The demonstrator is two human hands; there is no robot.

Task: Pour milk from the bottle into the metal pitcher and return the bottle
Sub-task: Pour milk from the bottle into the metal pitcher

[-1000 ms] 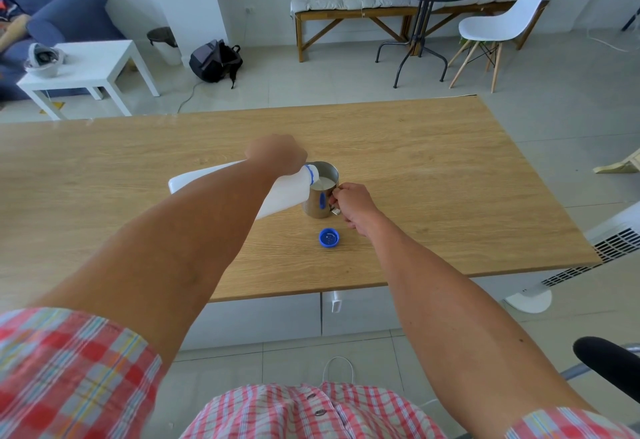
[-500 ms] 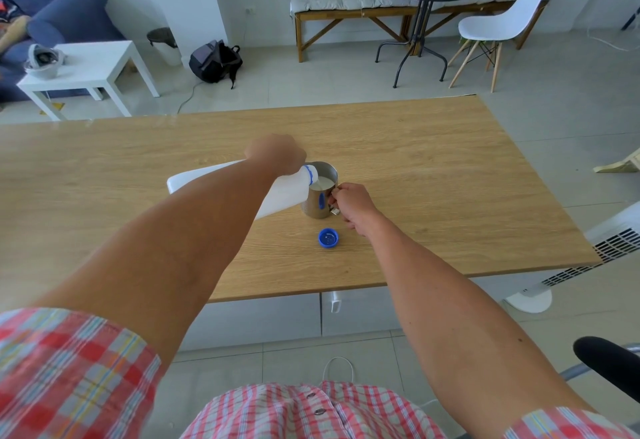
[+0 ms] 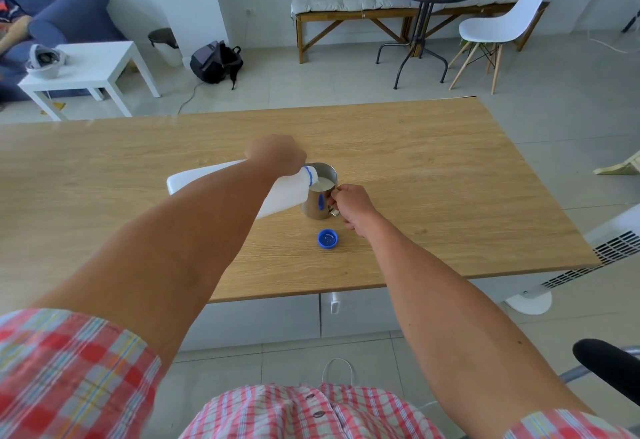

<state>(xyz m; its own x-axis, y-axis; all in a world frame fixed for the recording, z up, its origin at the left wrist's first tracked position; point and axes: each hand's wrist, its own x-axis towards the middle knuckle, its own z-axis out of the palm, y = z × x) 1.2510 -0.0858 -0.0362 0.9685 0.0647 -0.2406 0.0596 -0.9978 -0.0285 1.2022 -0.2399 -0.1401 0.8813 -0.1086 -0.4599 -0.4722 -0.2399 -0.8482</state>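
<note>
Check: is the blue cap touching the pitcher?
Apart. The head view shows bare wood between the cap, lying nearer the person, and the pitcher.

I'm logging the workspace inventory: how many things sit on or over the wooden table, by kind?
Milk bottle: 1
Metal pitcher: 1
Blue bottle cap: 1
Total: 3
</note>
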